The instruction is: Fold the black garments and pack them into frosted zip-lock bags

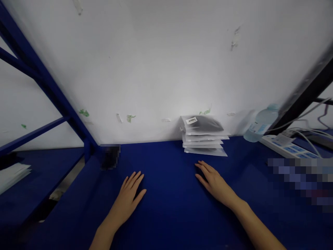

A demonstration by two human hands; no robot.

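Observation:
Both of my hands rest on a blue tabletop (166,201) with nothing in them. My left hand (130,192) lies palm down, its fingers stretched out and the thumb apart. My right hand (212,180) is palm down too, fingers extended and pointing to the upper left. Just beyond the right hand, against the wall, sits a stack of several frosted zip bags (204,139). The top bag holds something dark and carries a white barcode label (191,120). Beyond the left hand is a dark object (110,157), blurred out by pixels.
At the back right stand a clear plastic bottle (261,125) and a white power strip (288,147) with cables. A pixelated patch covers things at the right edge. Blue metal framing (49,80) rises on the left, with white sheets (14,175) on a neighbouring surface. A white wall (156,69) closes the back.

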